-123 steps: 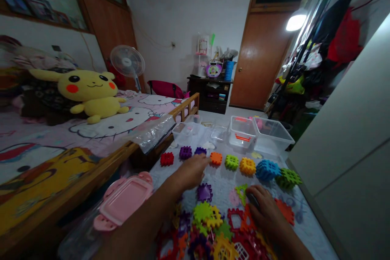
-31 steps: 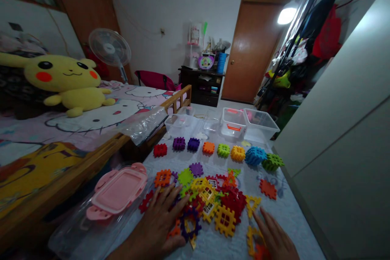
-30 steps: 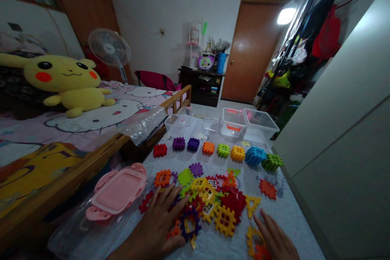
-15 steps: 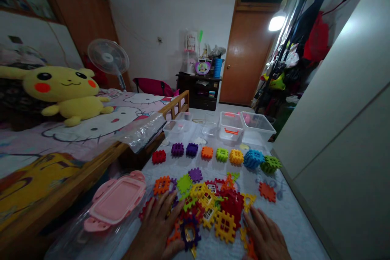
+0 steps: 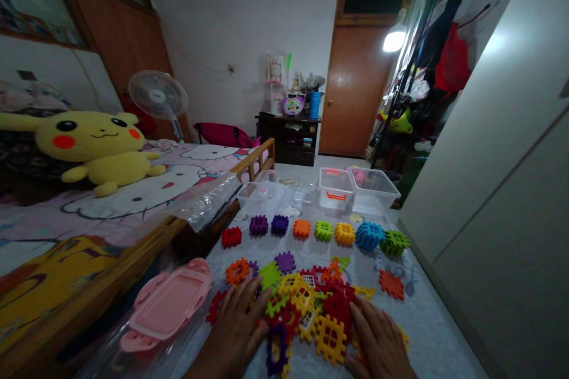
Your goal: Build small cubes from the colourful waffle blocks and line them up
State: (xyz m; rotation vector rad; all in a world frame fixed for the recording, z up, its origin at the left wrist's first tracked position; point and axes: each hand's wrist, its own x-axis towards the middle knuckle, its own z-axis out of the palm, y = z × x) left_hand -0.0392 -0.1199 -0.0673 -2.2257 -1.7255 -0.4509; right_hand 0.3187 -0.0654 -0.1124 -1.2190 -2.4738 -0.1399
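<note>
Plastic interlocking tiles lie in a loose pile between my two hands. My left hand (image 5: 237,323) rests on the pile's left side, fingers stretched out, partly covering red and orange tiles. Beside its thumb a dark purple tile frame (image 5: 276,349) stands tilted. Against the pile's right side lies my right hand (image 5: 377,331), fingers extended, touching a dark red piece (image 5: 338,302) and covering some yellow ones. A yellow window tile (image 5: 331,339) sits between the hands, with a light green tile (image 5: 270,275) and a purple tile (image 5: 285,262) farther back.
Behind the pile runs a row of stacked tiles sorted by colour, from a red stack (image 5: 232,237) to a green stack (image 5: 395,242). Clear plastic boxes (image 5: 374,192) stand at the far end. A pink lid (image 5: 171,305) lies left; an orange tile (image 5: 392,284) lies right.
My right hand has moved left against the pile, over the yellow pieces at its edge. The dark purple frame beside my left thumb has tipped more upright. The view has tilted slightly upward.
</note>
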